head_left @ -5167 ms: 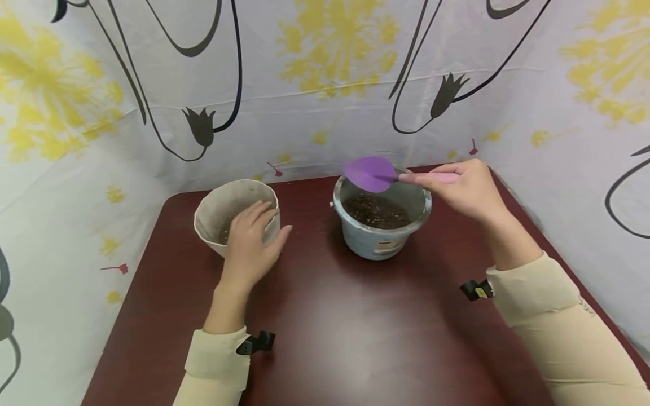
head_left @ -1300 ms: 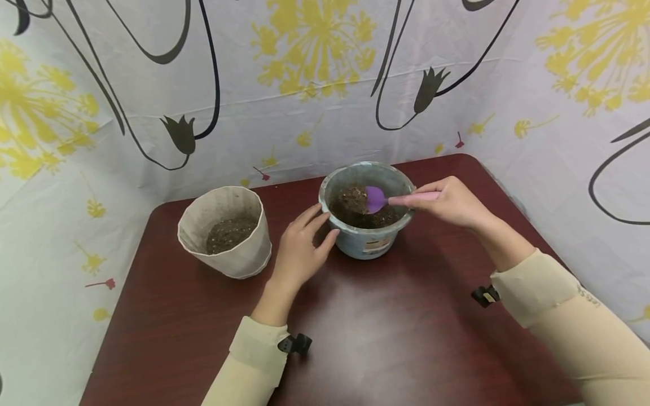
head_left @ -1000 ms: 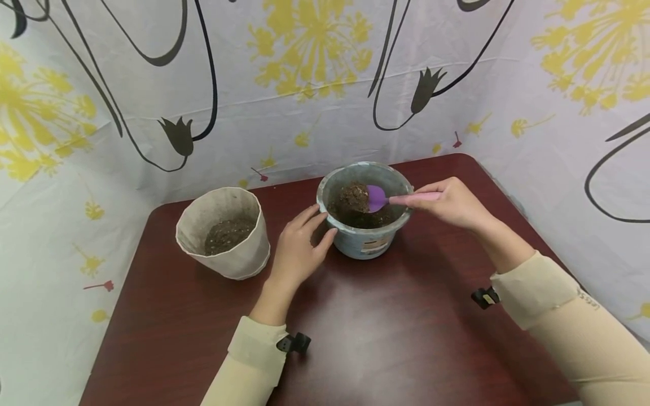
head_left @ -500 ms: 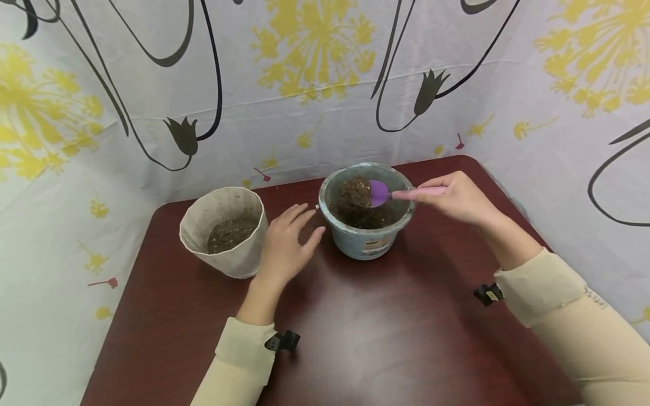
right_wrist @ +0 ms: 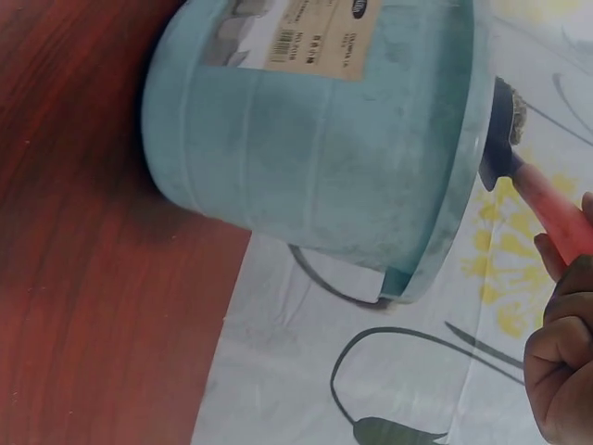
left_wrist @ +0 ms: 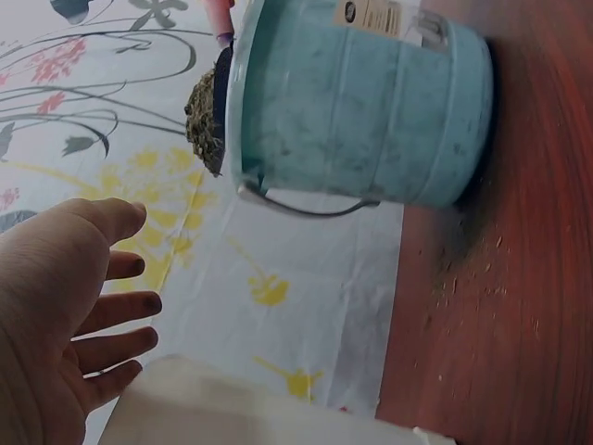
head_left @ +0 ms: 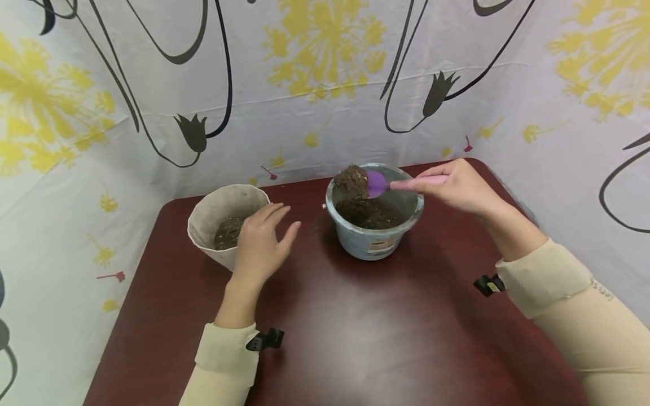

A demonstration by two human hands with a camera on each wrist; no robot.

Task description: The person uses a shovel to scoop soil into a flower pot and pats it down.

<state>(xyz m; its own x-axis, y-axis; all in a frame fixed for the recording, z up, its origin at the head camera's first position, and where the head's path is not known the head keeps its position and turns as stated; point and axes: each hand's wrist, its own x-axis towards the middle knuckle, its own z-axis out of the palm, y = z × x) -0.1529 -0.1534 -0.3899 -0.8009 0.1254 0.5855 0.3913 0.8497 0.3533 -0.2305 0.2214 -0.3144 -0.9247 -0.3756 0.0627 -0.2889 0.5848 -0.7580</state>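
Note:
My right hand (head_left: 464, 186) grips the pink handle of a purple trowel (head_left: 377, 184), its blade heaped with dark soil (head_left: 351, 180). The loaded blade is raised to the rim of a light blue bucket (head_left: 369, 242), which holds more soil in its bottom. In the right wrist view the trowel's neck (right_wrist: 500, 162) shows just past the bucket rim. My left hand (head_left: 261, 242), fingers spread and holding nothing, is at the right side of a white pot (head_left: 205, 217) and hides part of it. Soil lies low inside that pot.
Both containers stand toward the back of a dark red table (head_left: 355, 338). Crumbs of soil (left_wrist: 463, 278) are scattered beside the bucket. A white cloth (head_left: 315, 129) printed with flowers hangs behind and along the sides. The bucket's wire handle (left_wrist: 306, 211) hangs at its side.
The right hand has lifted the trowel with its heap of soil from inside the bucket up to the rim. The left hand has moved left from the bucket rim to the white pot.

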